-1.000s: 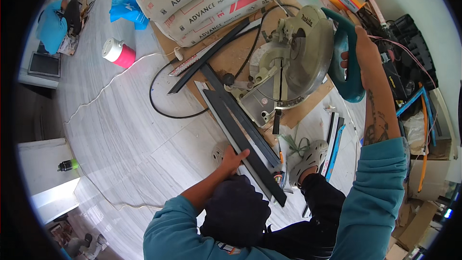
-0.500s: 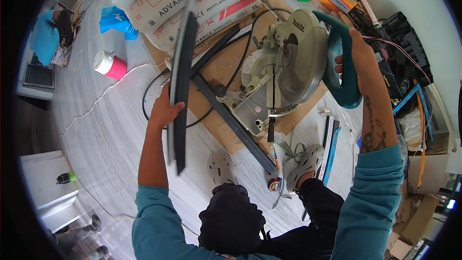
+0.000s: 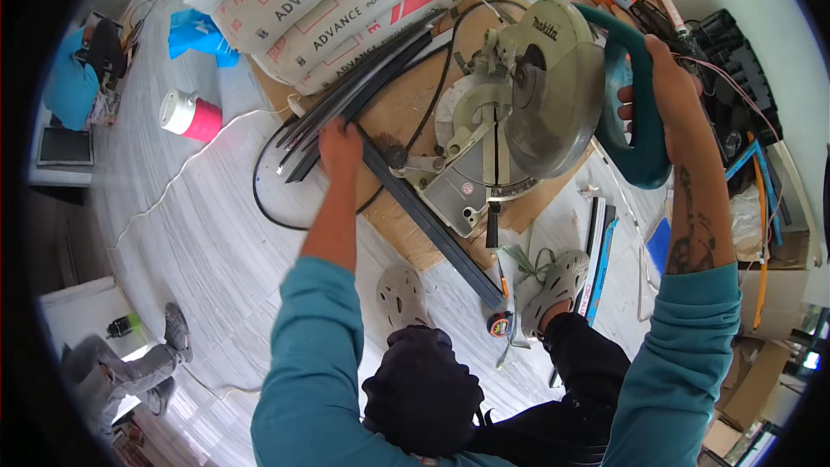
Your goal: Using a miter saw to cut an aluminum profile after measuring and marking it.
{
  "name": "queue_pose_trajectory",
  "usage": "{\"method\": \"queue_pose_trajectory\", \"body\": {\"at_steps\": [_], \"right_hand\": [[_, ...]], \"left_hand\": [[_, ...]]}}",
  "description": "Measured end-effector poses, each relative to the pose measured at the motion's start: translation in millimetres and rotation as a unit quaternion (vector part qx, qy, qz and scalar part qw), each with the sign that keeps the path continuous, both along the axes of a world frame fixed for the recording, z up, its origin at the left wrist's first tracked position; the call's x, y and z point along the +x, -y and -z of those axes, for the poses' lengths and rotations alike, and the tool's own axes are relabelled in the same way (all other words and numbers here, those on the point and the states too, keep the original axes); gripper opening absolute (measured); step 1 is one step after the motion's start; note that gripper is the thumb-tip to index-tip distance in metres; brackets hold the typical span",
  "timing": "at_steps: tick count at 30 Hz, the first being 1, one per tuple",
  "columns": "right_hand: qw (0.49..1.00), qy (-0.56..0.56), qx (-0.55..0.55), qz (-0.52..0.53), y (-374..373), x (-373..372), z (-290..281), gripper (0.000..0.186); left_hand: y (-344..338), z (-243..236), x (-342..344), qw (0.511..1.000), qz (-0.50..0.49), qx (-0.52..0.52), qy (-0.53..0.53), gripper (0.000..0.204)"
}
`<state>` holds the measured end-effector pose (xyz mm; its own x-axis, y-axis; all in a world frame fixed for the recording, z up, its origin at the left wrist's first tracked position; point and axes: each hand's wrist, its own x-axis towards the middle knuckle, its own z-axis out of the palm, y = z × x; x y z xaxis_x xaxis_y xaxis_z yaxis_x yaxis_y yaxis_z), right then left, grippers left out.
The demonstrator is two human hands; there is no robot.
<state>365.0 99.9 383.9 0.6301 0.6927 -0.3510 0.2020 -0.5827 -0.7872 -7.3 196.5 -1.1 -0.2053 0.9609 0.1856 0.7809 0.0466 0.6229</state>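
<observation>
My right hand [image 3: 673,86] is wrapped round the teal handle [image 3: 644,156] of a miter saw [image 3: 536,104] with a clear blade guard. My left hand [image 3: 341,147] is closed at a bundle of long dark metal profiles [image 3: 380,69] beside the stacked bags, its fingertips partly hidden. Which profile of the bundle it grips is hard to make out. Another dark profile [image 3: 432,229] lies diagonally against the saw's base, its near end close to my feet.
Stacked cement bags [image 3: 346,9] stand at the back left, near a pink and white jug [image 3: 192,116]. A tape measure [image 3: 499,323] and more strips [image 3: 596,259] lie by my shoes. A black cable [image 3: 259,182] loops across the floor. Another person's legs [image 3: 130,372] show at lower left.
The dark profile that my left hand held raised is down among the others by the bags. That hand has moved forward and right. My right hand stays on the saw handle.
</observation>
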Motion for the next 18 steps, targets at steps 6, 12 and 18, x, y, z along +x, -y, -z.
{"method": "queue_pose_trajectory", "body": {"at_steps": [6,12,18], "right_hand": [[1.000,0.023,-0.005,0.003,0.8,12.7,5.6,0.058],[1.000,-0.006,0.004,-0.015,-2.3,4.1,1.3,0.056],[1.000,-0.010,0.016,-0.018,-1.8,-1.2,1.6,0.050]], "left_hand": [[155.6,102.5,70.1,0.862,0.019,-0.454,0.226,0.053],[189.9,85.2,83.3,0.973,-0.047,-0.225,0.033,0.064],[208.3,52.4,58.6,0.851,-0.070,-0.381,0.356,0.054]]}}
